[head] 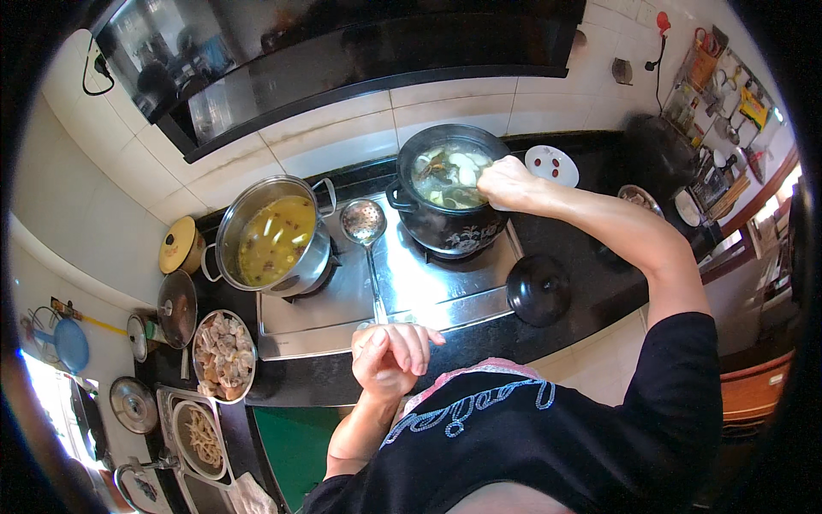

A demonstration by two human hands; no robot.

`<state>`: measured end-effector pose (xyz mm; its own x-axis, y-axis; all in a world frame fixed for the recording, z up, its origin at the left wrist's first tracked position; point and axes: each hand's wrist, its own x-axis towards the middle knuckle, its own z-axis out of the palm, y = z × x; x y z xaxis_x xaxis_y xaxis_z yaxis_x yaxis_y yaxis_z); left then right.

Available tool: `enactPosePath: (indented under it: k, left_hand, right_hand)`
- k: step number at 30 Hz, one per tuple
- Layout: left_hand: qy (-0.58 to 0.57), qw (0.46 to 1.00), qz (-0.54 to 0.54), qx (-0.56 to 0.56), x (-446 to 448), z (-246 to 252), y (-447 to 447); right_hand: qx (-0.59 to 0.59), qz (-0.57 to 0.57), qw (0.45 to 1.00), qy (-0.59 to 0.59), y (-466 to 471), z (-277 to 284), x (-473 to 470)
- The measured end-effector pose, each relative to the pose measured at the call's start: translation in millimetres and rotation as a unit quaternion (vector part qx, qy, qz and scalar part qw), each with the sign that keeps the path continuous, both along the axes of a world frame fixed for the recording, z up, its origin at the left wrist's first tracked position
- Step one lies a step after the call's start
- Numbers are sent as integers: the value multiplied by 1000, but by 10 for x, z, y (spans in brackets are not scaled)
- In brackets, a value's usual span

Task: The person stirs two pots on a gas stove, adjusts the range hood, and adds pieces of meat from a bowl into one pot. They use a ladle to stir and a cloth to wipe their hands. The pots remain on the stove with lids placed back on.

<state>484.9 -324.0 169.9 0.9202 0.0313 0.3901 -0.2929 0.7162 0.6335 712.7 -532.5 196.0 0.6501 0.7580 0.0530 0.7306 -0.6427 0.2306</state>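
Observation:
My right hand (pixel 507 184) is closed over the right rim of a black clay pot (pixel 449 225), which holds steaming broth with pale pieces; whether the fingers grip anything is hidden. Near the front edge of the steel gas stove (pixel 321 334), my left hand (pixel 390 360) is palm up with loosely curled fingers and holds nothing. A perforated steel skimmer (pixel 364 221) lies on the stove between the two pots, its handle end close to my left hand. On the left burner a steel stockpot (pixel 308 270) contains yellow broth (pixel 276 238). A white saucer (pixel 536 154) with several red dates is behind my right forearm.
A black lid (pixel 538 290) lies right of the stove. Left are a bowl of raw meat pieces (pixel 225 356), a glass lid (pixel 176 308), a yellow pot (pixel 182 244) and a sink (pixel 168 401) holding a bowl of pale strips (pixel 204 437). The range hood (pixel 385 51) overhangs the back.

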Motion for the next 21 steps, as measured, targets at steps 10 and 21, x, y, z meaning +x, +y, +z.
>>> enactPosePath:
  k: [10,21]
  left_hand:
    - [105,993,-6,62,290,-205,-82]
    - [213,939,73,261,482,-356,-124]
  right_hand:
    - [-145,41,985,-81,-157,94,170]
    - [-209,64,976,19,185,121,454]
